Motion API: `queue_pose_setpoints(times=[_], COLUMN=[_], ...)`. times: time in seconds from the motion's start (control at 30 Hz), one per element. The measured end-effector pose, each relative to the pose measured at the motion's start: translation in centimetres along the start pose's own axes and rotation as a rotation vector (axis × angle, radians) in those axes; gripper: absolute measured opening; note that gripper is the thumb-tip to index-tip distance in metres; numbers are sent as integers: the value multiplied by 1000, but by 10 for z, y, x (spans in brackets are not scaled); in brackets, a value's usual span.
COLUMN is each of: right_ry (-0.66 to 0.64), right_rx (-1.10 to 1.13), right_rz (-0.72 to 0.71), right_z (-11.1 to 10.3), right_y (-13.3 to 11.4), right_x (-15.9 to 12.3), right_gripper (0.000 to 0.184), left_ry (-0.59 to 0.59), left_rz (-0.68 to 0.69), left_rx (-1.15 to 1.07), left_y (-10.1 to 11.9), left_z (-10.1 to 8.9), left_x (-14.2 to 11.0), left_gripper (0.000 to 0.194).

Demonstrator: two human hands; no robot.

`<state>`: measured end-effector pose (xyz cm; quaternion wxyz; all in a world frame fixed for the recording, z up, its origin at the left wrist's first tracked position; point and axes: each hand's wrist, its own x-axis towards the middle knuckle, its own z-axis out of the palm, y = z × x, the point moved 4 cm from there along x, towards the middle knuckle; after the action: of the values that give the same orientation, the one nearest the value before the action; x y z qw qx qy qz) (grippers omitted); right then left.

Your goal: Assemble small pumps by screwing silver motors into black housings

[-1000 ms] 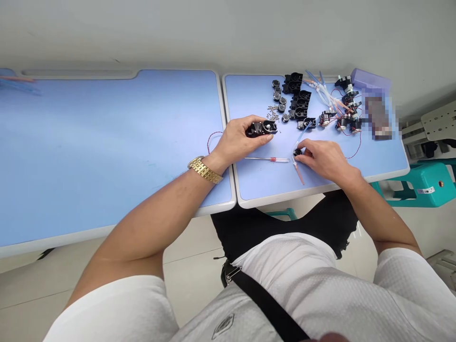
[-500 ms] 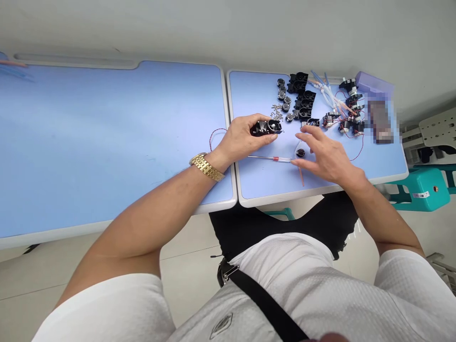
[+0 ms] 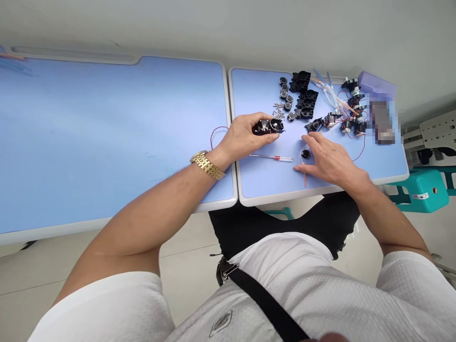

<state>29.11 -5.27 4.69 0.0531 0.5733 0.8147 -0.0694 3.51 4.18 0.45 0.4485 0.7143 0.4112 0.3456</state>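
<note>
On the blue table (image 3: 263, 183), the left hand (image 3: 240, 140) is grasping a black plastic housing (image 3: 268, 126) just above the screwdriver (image 3: 274, 157), and the right hand (image 3: 331, 161) has now released and rests open, a small black round part (image 3: 305, 154) lying free just right of the screwdriver

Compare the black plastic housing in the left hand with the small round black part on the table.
The black plastic housing is bigger than the small round black part. The housing is blocky, held in the left hand; the part lies on the blue table, near the right hand. Both are black.
</note>
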Motion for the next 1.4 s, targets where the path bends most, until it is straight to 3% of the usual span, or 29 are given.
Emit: queue_pose_setpoints(times=[0.23, 0.47, 0.77, 1.13, 1.4], right_ry=[80, 117, 184, 263, 400], right_rx=[-13, 80, 206, 213, 229], right_rz=[-96, -89, -16, -64, -84], right_z=[3, 7, 15, 23, 30], right_y=[-1, 8, 16, 11, 13], right_x=[-1, -5, -10, -15, -17], right_gripper=[76, 70, 32, 22, 23], left_ry=[-7, -3, -8, -17, -18], left_rz=[8, 9, 0, 5, 6], left_rx=[-2, 4, 4, 6, 5], left_y=[-2, -1, 1, 2, 2], left_z=[0, 1, 0, 0, -1], left_x=[0, 1, 0, 0, 0], left_gripper=[54, 51, 51, 48, 50])
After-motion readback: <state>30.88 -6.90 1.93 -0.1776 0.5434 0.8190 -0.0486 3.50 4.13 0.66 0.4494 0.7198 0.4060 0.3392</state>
